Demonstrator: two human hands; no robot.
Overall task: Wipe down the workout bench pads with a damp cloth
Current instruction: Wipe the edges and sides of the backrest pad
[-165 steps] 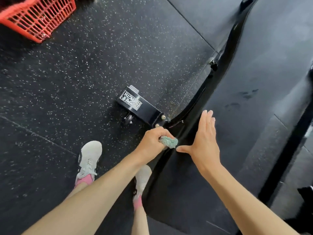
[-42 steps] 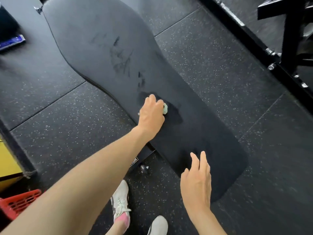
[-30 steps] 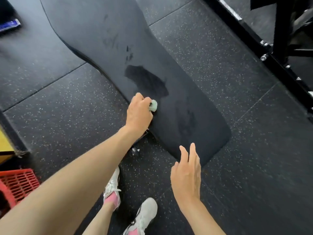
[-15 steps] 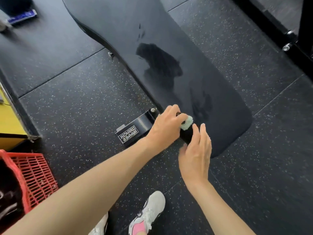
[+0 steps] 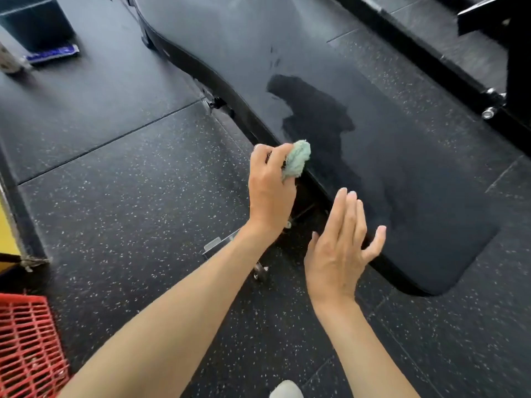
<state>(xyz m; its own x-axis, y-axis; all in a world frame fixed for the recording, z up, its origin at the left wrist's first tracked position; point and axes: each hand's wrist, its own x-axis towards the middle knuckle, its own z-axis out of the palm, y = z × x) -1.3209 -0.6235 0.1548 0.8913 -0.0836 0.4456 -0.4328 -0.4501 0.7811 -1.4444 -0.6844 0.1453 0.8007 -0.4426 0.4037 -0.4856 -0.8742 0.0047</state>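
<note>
So the left hand (image 5: 271,193) has the balled-up green cloth (image 5: 297,160) pinched at the near edge of the bench pad (image 5: 402,182), right hand (image 5: 340,248) open, holding nothing. One dark wet patch (image 5: 313,110) mid-pad; looks like most of it isn't wiped yet

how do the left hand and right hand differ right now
The left hand grips a balled green cloth; the right hand holds nothing. The left hand is curled; the right hand is straight and slightly spread. The left hand is farther along the bench pad, beside its dark wet patch; the right hand is nearer the pad's end. Both are bare and at the pad's near edge.
</note>
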